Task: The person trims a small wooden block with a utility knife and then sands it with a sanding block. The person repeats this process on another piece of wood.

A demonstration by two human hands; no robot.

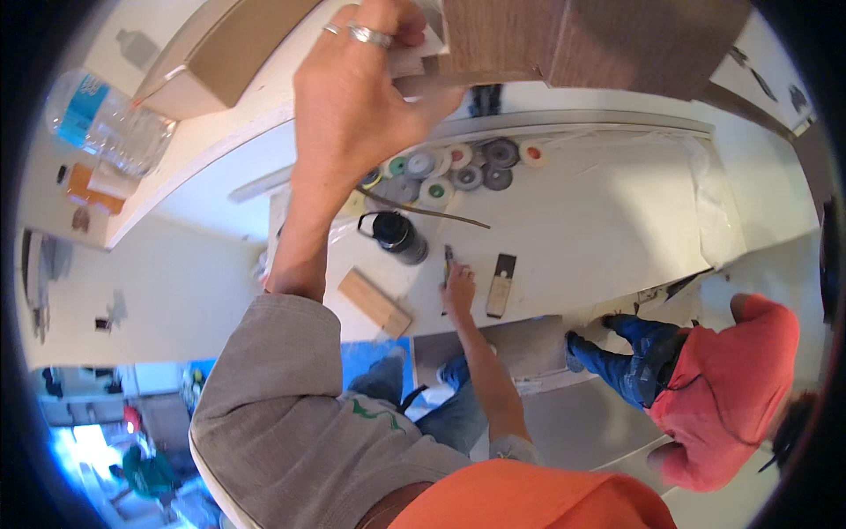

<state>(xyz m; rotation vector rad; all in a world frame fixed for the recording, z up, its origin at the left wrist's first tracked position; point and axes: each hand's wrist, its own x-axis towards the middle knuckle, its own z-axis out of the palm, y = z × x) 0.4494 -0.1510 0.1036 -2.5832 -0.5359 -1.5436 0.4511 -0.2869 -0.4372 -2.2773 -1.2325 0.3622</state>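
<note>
My left hand [360, 99], with rings on it, is raised at the top, its fingers bent around a small pale piece [423, 53] by the lower corner of a brown wood-grain cabinet [492, 36]. Blur hides whether it grips the piece. Lower down, over the white counter, my right hand [461, 287] is closed on a slim dark hand tool [448, 254]. Just right of that hand lies a flat tool with a black end and a pale body [501, 285]. A wooden block [375, 302] and a black bottle with a loop handle [398, 238] are to its left.
Discs and tape rolls [436, 188] are heaped at the counter's back, with a thin brown strip [429, 213] in front. A cardboard box [205, 73] and plastic bottle [109, 122] stand upper left. Another person in a red shirt [733, 397] is at right; someone in green is far lower left.
</note>
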